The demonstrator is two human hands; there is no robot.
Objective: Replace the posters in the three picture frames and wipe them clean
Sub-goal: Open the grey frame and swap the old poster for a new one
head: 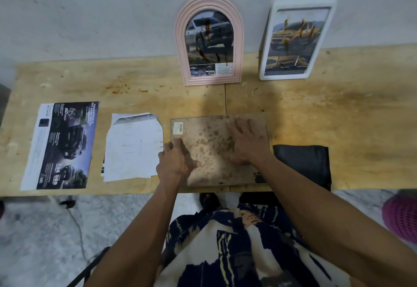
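Frames for the job numbered three: a pink arched frame (209,40) and a white frame (295,40) were leaned against the wall at the back of the table (338,110), both streaked with brown drips, while a third frame (209,151) was laid face down at the near edge, its stained backing board uppermost. The right hand (246,142) was spread flat on that board, and the left hand (178,160) was curled over the frame's left edge, fingertips at the rim; whether a clip was being pinched could not be told. The step was judged to be the freeing or seating of the backing. It would be done best with steady downward pressure from the flat palm. A dark printed poster (61,146) and white sheets (133,146) were laid to the left, a folded dark cloth (302,162) just to the right.
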